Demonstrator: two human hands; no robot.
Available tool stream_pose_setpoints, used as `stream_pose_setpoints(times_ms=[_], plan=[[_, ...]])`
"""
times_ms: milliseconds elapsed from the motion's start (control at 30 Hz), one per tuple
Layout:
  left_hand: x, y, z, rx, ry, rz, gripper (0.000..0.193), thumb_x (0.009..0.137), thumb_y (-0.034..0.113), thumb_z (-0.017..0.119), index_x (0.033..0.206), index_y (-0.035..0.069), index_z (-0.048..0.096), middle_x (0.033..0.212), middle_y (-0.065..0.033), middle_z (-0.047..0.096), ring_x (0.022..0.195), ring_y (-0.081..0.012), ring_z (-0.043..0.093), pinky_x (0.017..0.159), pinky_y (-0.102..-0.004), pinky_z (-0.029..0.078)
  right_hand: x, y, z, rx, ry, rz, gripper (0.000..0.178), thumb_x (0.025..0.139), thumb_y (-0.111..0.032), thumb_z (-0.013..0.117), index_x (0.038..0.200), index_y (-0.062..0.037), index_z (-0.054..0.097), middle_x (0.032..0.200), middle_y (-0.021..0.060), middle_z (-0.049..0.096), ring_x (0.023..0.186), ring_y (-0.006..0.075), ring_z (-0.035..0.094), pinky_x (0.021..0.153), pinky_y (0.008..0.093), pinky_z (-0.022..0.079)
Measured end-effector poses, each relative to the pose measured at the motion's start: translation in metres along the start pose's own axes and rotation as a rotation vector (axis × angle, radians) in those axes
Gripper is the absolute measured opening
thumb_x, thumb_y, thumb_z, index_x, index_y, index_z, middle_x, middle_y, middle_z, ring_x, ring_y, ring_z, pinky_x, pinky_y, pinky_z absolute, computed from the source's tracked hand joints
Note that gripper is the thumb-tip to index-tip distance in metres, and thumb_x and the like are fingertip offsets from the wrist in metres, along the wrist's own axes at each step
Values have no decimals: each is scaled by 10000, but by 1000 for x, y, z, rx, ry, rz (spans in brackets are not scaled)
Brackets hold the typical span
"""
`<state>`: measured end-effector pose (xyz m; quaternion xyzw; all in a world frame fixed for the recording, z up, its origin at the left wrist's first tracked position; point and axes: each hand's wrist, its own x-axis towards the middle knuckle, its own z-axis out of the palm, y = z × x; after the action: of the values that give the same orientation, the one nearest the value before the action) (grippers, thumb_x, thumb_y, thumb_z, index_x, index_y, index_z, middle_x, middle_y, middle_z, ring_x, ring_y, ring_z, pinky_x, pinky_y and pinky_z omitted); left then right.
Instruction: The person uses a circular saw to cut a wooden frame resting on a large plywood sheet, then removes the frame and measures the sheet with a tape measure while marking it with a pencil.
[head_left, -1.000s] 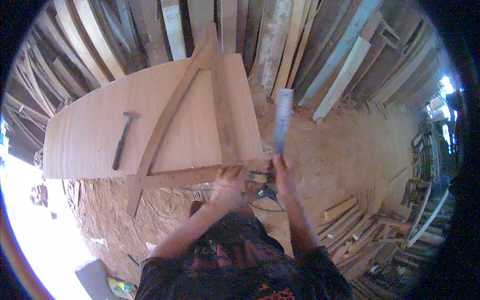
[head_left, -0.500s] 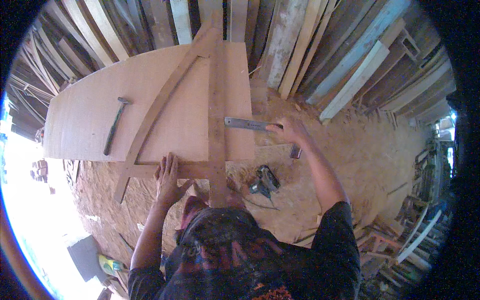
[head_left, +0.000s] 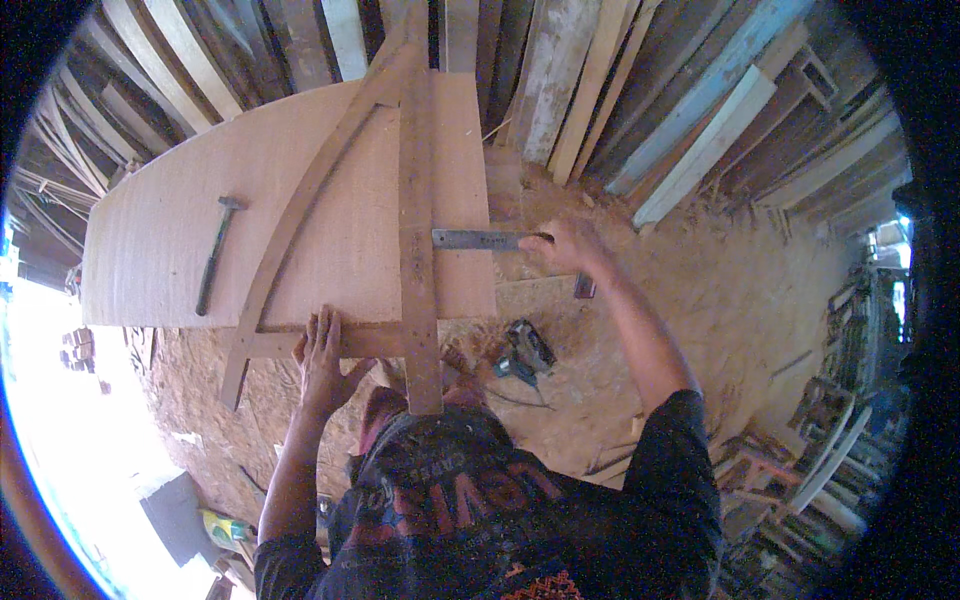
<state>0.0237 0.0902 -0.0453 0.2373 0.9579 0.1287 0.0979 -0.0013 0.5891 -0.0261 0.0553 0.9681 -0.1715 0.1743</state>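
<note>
In my right hand point(head_left: 567, 250) is a try square point(head_left: 478, 240), its metal blade pointing left over the plywood panel point(head_left: 150, 250). The blade's tip meets the right edge of a long straight wooden board point(head_left: 416, 210). Part of the square's handle shows below my wrist; the rest is hidden. My left hand point(head_left: 322, 355) lies with spread fingers on a wooden crosspiece point(head_left: 375, 342) near the panel's front edge. A curved wooden strip point(head_left: 285, 225) joins the straight board at the far end and the crosspiece at the left. A hammer point(head_left: 216, 255) lies on the panel's left part.
A dark green power tool point(head_left: 524, 358) with a cord rests on the dusty floor right of my legs. Long timber planks point(head_left: 705, 150) lean along the back. Stacked wood scraps point(head_left: 790, 470) lie at the lower right, and a grey block point(head_left: 178, 510) stands at the lower left.
The try square's blade has turned a little and now lies more level against the straight board. The whole scene has shifted slightly left in view. My left hand stays on the crosspiece.
</note>
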Motion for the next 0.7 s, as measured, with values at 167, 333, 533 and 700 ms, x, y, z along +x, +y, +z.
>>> stream_pose_setpoints(times_ms=[167,333,533,700], plan=[[-1,2,-1,7,3,-3,1076,821,500,801,1616,35,245,1677,-226,259,1541,-448,243,1200,-589,217,5,6,4,28,109,-122,643,905,-672,651,811,-46,761,751,216,708,670,379,685,651,507,520],[0,5,-3,3,0,-11,1082,819,494,806,1618,38,238,1677,-226,256,1540,-447,245,1202,-585,214,9,4,0,-105,38,-52,573,904,-674,630,943,-129,802,889,209,745,872,395,724,793,515,554],[-2,4,0,-8,10,-18,1089,808,486,815,1619,41,242,1683,-219,247,1543,-444,240,1208,-588,206,5,0,-10,-124,70,-125,548,909,-625,658,903,-93,791,872,203,742,851,398,717,777,512,549],[0,1,3,-38,-37,-24,1085,795,483,814,1618,46,259,1688,-211,239,1554,-439,214,1204,-605,209,7,5,-1,-28,246,-285,573,930,-610,644,890,-56,784,838,221,732,769,402,706,737,519,544]])
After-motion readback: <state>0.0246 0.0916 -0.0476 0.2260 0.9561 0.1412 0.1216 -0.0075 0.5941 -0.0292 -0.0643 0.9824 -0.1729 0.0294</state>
